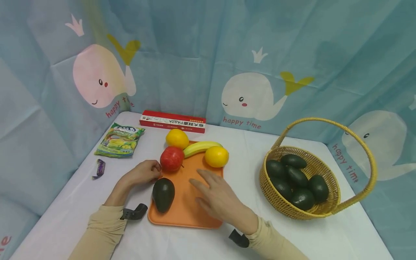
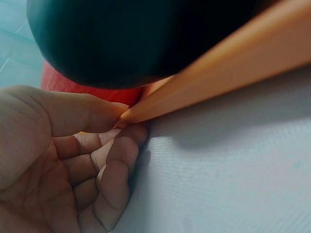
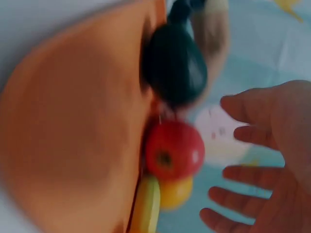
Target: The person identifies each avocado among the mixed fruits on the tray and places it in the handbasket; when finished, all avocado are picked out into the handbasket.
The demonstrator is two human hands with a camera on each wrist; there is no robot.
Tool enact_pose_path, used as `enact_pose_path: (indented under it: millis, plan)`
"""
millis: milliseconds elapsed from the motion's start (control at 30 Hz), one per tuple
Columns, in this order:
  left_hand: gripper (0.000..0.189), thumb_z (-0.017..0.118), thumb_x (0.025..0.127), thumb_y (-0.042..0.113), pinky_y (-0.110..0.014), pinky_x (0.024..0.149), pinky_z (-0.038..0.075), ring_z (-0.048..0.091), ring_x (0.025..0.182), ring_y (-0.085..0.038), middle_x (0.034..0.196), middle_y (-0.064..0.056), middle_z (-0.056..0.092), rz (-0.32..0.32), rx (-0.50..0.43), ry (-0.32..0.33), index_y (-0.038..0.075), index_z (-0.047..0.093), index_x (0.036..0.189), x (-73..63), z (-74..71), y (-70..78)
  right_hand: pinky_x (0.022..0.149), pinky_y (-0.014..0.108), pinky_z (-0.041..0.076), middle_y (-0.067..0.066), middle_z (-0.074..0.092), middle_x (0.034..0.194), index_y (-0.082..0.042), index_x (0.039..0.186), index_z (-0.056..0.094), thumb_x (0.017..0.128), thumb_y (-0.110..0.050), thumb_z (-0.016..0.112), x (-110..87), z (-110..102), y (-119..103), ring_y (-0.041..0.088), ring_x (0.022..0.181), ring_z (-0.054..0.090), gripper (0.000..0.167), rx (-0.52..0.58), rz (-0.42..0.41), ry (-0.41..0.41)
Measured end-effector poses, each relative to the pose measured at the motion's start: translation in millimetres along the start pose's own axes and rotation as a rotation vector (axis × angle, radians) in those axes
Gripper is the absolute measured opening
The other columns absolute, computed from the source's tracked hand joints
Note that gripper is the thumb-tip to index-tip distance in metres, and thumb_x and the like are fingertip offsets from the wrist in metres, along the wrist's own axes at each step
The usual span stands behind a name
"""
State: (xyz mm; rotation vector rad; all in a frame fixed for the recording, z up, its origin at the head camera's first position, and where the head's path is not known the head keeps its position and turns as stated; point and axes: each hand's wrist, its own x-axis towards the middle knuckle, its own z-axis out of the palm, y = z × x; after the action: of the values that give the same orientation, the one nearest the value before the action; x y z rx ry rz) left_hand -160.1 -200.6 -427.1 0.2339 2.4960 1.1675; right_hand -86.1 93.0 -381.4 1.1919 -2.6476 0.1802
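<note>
My left hand (image 1: 145, 172) pinches the left rim of an orange tray (image 1: 186, 195) between thumb and fingers, as the left wrist view (image 2: 92, 131) shows. Just beside that hand, a dark green avocado (image 1: 163, 195) lies on the tray. A red apple (image 1: 172, 159) sits past the fingertips, at the tray's left edge. Over the tray's right half hovers my right hand (image 1: 221, 198), fingers spread and holding nothing. At the tray's far end are a banana (image 1: 201, 147) and two yellow lemons, one at the back left (image 1: 177, 138) and one at the right (image 1: 216, 156).
To the right stands a wicker basket (image 1: 276, 202) with a tall handle, holding several avocados (image 1: 296, 176). A red pasta box (image 1: 172, 121) lies at the back. On the left are a green snack bag (image 1: 119, 141) and a purple wrapped candy (image 1: 99, 169). Whale-print curtains border the white table.
</note>
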Motion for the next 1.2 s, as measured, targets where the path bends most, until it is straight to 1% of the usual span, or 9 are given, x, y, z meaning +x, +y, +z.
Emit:
enact_pose_path:
  millis: [100,233,400,500,633,800,900,1100,1200]
  plan:
    - [0.015,0.059,0.085,0.008,-0.027,0.062,0.043,0.053,0.065,-0.015,0.072,-0.006,0.06,-0.006,0.0,0.001,-0.002,0.058,0.095,0.0,0.2,-0.9,0.107,0.043,0.044,0.008,0.04,0.154,-0.024,0.142,0.047,0.091,-0.038,0.066,15.6,6,-19,0.029,0.14,0.043,0.057,-0.018,-0.124,-0.072]
    - [0.015,0.058,0.085,0.008,-0.028,0.062,0.043,0.053,0.065,-0.016,0.071,-0.006,0.06,-0.011,0.002,0.002,-0.002,0.059,0.095,0.8,0.7,-1.6,0.11,0.042,0.041,0.002,0.033,0.159,-0.028,0.144,0.045,0.094,-0.045,0.058,30.1,15,-38,0.028,0.145,0.035,0.054,-0.07,-0.267,-0.11]
    - [0.014,0.058,0.086,0.01,-0.028,0.063,0.044,0.053,0.066,-0.016,0.072,-0.005,0.059,-0.019,0.013,0.002,-0.001,0.059,0.095,2.5,1.4,-1.7,0.114,0.046,0.036,-0.001,0.032,0.159,-0.036,0.142,0.045,0.097,-0.05,0.05,37.7,23,-52,0.029,0.149,0.025,0.047,-0.096,-0.33,-0.179]
    - [0.014,0.058,0.086,0.01,-0.028,0.063,0.044,0.053,0.066,-0.016,0.072,-0.005,0.059,-0.017,0.013,0.0,-0.001,0.059,0.095,3.4,1.3,-1.8,0.112,0.048,0.038,0.003,0.04,0.151,-0.036,0.138,0.05,0.096,-0.048,0.054,38.0,25,-54,0.032,0.145,0.032,0.045,-0.103,-0.299,-0.171]
    - [0.015,0.058,0.086,0.009,-0.028,0.063,0.044,0.053,0.066,-0.016,0.073,-0.005,0.059,-0.015,0.0,-0.002,-0.002,0.058,0.096,3.5,1.1,-1.3,0.108,0.043,0.043,0.007,0.05,0.132,-0.03,0.132,0.058,0.092,-0.044,0.061,38.2,27,-49,0.03,0.127,0.049,0.043,-0.134,-0.215,-0.079]
    - [0.016,0.059,0.087,0.009,-0.028,0.063,0.044,0.053,0.067,-0.016,0.073,-0.006,0.059,-0.027,0.004,-0.003,-0.003,0.058,0.097,2.2,0.9,-0.9,0.096,0.037,0.051,0.01,0.051,0.137,-0.023,0.125,0.059,0.088,-0.037,0.068,36.4,31,-38,0.028,0.115,0.058,0.04,-0.147,-0.129,-0.019]
    - [0.016,0.059,0.087,0.01,-0.028,0.064,0.045,0.053,0.067,-0.016,0.074,-0.006,0.06,-0.035,0.002,-0.001,-0.003,0.058,0.097,2.0,1.0,-0.7,0.094,0.038,0.052,0.01,0.048,0.142,-0.023,0.124,0.056,0.088,-0.031,0.069,34.2,31,-34,0.029,0.116,0.058,0.039,-0.136,-0.11,-0.027]
    - [0.017,0.06,0.088,0.011,-0.028,0.063,0.045,0.054,0.067,-0.016,0.075,-0.006,0.06,-0.056,-0.004,-0.006,-0.002,0.057,0.098,1.4,2.3,-0.4,0.095,0.042,0.052,0.014,0.046,0.139,-0.025,0.138,0.049,0.082,-0.029,0.075,21.8,25,-23,0.031,0.116,0.058,0.061,-0.115,-0.027,-0.136]
    - [0.016,0.06,0.088,0.011,-0.028,0.063,0.045,0.054,0.067,-0.016,0.076,-0.006,0.06,-0.052,-0.004,-0.003,-0.002,0.057,0.098,1.5,2.2,-0.1,0.092,0.042,0.053,0.016,0.048,0.138,-0.025,0.136,0.049,0.08,-0.028,0.076,10.6,25,-16,0.032,0.113,0.06,0.062,-0.127,0.015,-0.161]
